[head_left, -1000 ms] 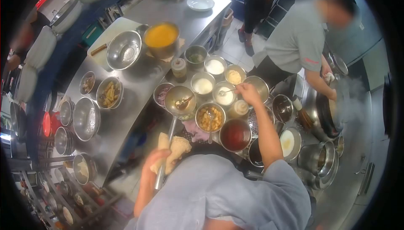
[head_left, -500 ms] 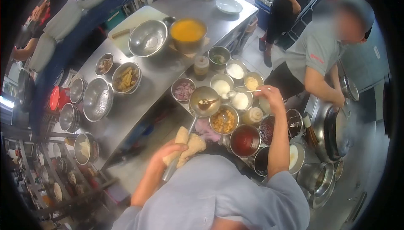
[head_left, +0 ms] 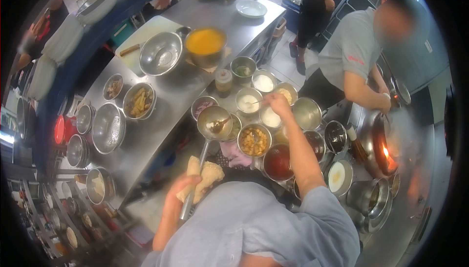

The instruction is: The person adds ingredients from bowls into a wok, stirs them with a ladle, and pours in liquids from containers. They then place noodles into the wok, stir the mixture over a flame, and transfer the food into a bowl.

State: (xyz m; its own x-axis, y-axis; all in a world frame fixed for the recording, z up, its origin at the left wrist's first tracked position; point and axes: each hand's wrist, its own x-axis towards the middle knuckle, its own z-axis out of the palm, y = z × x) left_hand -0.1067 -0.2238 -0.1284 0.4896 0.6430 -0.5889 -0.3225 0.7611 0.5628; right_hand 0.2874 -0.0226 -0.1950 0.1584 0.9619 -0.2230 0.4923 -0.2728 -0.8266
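Observation:
My left hand point(head_left: 186, 188) is closed around the long handle of a ladle point(head_left: 207, 116), with a beige cloth point(head_left: 212, 175) bunched against the handle. Dark brown sauce lies in the ladle's bowl, which hangs over the metal containers. My right hand point(head_left: 279, 105) pinches a thin-handled spoon point(head_left: 257, 102). Its tip is in a metal pot of white powder point(head_left: 246, 96), hidden from sight. Nearby are another pot of white powder point(head_left: 264, 82), a pot of diced yellow-brown pieces point(head_left: 254, 141) and chopped red onion point(head_left: 203, 105), partly covered by the ladle.
A red sauce pot point(head_left: 279, 162) and a squeeze bottle point(head_left: 223, 81) stand among the containers. Metal bowls point(head_left: 111, 126) and a pot of orange liquid point(head_left: 205, 42) sit on the steel counter. At right, a co-worker point(head_left: 351, 54) stands by a wok point(head_left: 376, 142) with flame.
My right hand has moved back and left, bringing the spoon's tip from between the pots into the white powder. The view has shifted slightly. Flame now shows at the co-worker's wok.

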